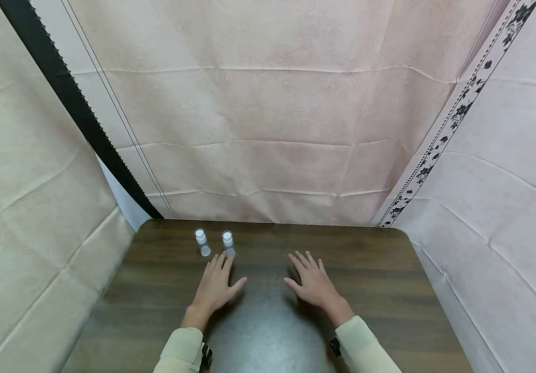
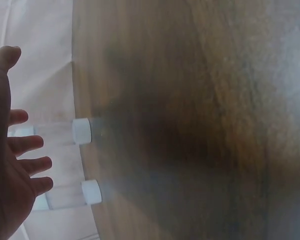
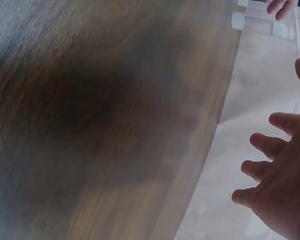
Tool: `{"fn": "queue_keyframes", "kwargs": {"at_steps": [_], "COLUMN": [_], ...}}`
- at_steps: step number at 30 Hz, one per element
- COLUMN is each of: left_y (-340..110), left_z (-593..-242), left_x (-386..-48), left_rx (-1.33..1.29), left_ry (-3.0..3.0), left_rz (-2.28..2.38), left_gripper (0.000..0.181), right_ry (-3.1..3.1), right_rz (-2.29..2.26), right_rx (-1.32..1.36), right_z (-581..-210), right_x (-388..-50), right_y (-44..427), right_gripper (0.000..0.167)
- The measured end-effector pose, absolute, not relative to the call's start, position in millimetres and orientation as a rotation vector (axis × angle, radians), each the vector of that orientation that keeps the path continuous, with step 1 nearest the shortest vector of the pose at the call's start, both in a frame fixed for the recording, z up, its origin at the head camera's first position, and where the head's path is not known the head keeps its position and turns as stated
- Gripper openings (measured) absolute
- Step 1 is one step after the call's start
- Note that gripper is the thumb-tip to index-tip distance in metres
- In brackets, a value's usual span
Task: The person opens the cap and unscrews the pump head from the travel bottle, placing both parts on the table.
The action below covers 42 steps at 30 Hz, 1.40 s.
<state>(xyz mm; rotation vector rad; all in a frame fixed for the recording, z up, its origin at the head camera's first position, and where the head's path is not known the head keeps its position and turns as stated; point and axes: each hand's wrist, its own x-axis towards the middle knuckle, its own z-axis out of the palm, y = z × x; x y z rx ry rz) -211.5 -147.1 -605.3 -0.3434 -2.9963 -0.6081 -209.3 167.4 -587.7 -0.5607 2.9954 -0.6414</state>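
Note:
Two small clear bottles with white ends stand side by side near the table's far edge, a left bottle (image 1: 203,243) and a right bottle (image 1: 228,240). My left hand (image 1: 216,288) is held palm down just in front of them, fingers extended and thumb out. Its fingertips overlap the foot of the right bottle in the head view; whether they touch, I cannot tell. In the left wrist view both bottles show behind the fingers (image 2: 35,165). Off to the right, my right hand (image 1: 313,285) spreads its fingers above the tabletop, holding nothing.
A dark brown wooden table (image 1: 389,300) with rounded far corners lies beneath both hands. Pale cloth (image 1: 268,114) hangs behind it and along both sides. A black strip (image 1: 81,109) runs down the left cloth, a floral border (image 1: 459,111) down the right.

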Motion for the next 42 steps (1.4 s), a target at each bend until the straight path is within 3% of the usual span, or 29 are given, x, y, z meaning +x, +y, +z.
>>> {"fn": "queue_keyframes", "kwargs": {"at_steps": [12,28,42], "left_y": [-164,-157,-152], "left_z": [-604,-618,-626], "left_x": [-221,-258,-281], "left_rx": [-0.152,-0.036,0.086], "left_ry": [-2.92,-2.828,-2.661], "left_rz": [-0.942,-1.143,-1.564], "left_gripper": [0.084,0.083,0.082], "right_ry": [3.008,3.006,2.982], "right_rz": [-0.618,-0.572,-0.607], "right_rx": [-0.652,-0.747,-0.694], "right_z": [-595,-601,-609], "right_x": [-214,-227,-233], "right_y": [148,126,106], "right_gripper": [0.071,0.072,0.072]}}
